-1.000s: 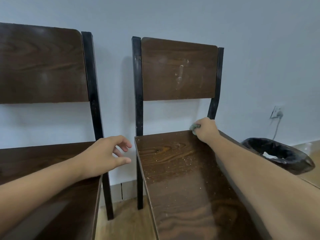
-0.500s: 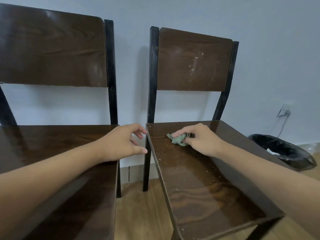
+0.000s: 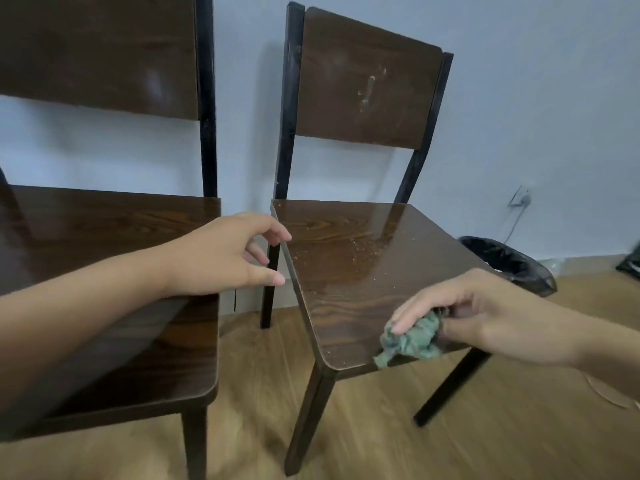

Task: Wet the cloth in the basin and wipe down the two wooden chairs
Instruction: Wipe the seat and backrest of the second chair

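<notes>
A: So where's your cloth (image 3: 412, 339) at right now?

B: It's bunched up green under your right hand (image 3: 474, 313), fingers clamped on it, sitting at the front edge of the right chair (image 3: 353, 271) seat. A bit of it hangs over the edge.

A: And your left hand (image 3: 225, 254)?

B: Fingers loosely spread, gripping nothing. It floats over the gap between the two chairs, fingertips just beside the right seat's left edge. Can't tell if they actually touch it. Your forearm crosses over the left chair (image 3: 104, 237) seat.

A: Seat look clean?

B: Pale crumbs are scattered across the middle and back of the right seat, and there's a whitish streak on its backrest. Left seat looks glossy. There's a black-lined bin (image 3: 509, 265) on the wood floor (image 3: 381, 438) to the right, and a plug (image 3: 519, 199) in the wall behind it.
</notes>
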Demonstrator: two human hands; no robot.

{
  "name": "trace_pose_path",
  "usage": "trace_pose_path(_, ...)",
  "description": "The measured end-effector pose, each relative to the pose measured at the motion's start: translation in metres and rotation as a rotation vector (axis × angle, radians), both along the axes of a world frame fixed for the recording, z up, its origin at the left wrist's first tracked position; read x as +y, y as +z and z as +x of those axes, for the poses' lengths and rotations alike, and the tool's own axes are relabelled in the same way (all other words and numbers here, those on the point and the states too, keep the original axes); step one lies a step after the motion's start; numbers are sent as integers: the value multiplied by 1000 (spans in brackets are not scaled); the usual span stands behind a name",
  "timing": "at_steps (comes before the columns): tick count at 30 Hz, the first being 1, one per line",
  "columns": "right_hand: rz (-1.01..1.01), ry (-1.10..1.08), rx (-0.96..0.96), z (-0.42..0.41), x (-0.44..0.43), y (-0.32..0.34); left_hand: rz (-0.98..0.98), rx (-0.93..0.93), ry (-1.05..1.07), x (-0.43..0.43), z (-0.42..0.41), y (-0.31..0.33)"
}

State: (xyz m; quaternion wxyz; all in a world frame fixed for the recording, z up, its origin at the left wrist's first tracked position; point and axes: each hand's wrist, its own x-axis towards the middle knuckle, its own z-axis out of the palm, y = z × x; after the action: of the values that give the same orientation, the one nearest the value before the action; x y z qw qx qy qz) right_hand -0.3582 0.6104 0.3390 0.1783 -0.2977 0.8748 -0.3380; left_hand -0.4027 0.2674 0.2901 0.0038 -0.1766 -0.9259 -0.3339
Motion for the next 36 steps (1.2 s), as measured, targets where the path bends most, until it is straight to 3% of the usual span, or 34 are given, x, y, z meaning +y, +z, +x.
trace_pose_path(4, 80, -389, 244, -103, 18, 15, -43, 5, 3, -2, 3, 3)
trace_pose_path(9, -51, -802, 231, -216, 18, -23, -49, -8, 37, -4, -1, 5)
trace_pose_path(12, -18, -790, 228, -235, -3, -48, -70, -8, 46, -10, -3, 4)
trace_pose_path(16, -39, -605, 274, -221, -32, -55, -70, -9, 48, -11, -4, 6)
trace_pose_path(19, -9, -396, 279, -164, -41, -48, -50, 16, 38, -8, -5, 7)
trace_pose_path(28, -73, -99, 61, 37, -22, -39, -74, 29, 13, 7, 3, 6)
trace_pose_path(31, -134, -222, 91, 32, -2, -20, -80, 24, 5, 12, 3, 1)
trace_pose_path(36, -60, -772, 351, -135, 65, -14, -98, 34, 16, 13, 0, -12)
